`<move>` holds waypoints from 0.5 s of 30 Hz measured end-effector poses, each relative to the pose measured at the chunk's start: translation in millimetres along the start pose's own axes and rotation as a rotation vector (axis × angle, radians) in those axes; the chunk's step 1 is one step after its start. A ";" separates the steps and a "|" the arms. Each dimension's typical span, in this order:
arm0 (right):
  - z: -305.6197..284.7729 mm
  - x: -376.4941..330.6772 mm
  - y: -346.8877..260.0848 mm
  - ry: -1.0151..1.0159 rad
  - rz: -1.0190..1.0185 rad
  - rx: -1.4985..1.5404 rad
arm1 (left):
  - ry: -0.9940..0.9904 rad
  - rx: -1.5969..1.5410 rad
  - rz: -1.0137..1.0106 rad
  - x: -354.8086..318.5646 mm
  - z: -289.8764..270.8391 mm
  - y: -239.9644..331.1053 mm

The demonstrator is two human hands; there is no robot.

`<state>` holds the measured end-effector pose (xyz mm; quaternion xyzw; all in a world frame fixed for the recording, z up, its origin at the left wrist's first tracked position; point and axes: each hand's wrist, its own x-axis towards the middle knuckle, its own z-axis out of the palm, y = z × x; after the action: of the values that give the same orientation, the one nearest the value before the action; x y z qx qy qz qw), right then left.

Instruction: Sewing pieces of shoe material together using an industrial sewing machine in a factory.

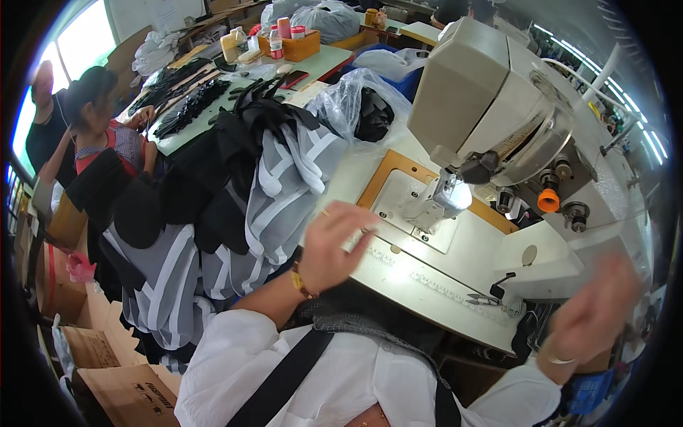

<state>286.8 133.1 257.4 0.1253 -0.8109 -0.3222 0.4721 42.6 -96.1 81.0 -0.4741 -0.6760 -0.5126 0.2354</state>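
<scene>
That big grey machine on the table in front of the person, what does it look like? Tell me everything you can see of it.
The sewing machine is a bulky industrial type with a pale grey, boxy head that looks like painted metal. Its needle end points down at a white plate set in an orange-brown wooden frame in the pale table. On its right side sit dark knobs and an orange one. The left hand is raised just before the plate and the right hand is blurred, off to the right; neither clearly touches it.

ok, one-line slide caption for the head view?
Both hands, left and blurred right, raised empty over the sewing machine table, striped fabric pile alongside.
</scene>
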 end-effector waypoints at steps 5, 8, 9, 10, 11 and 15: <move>108.1 31.1 -138.7 -0.245 0.207 1.021 | 0.235 -0.014 -0.178 -21.7 -3.3 -44.5; 202.1 54.7 -185.5 -0.151 0.429 1.190 | 0.432 -0.536 -0.181 -28.9 18.4 -47.5; 237.9 68.2 -200.3 -0.115 0.490 1.212 | 0.406 -0.572 -0.166 -28.5 17.0 -47.9; 268.2 87.2 -210.7 -0.079 0.545 1.229 | 0.402 -0.569 -0.155 -24.7 16.9 -50.1; 287.0 113.3 -216.8 -0.305 0.647 1.311 | 0.463 -0.527 -0.159 -21.1 15.3 -52.8; 369.8 152.1 -248.9 -0.579 0.739 1.249 | 0.532 -0.557 -0.267 0.0 21.5 -70.6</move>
<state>-130.9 16.1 73.9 0.0004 -0.9220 0.3524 0.1604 -16.1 -78.2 40.0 -0.2787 -0.4825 -0.8069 0.1961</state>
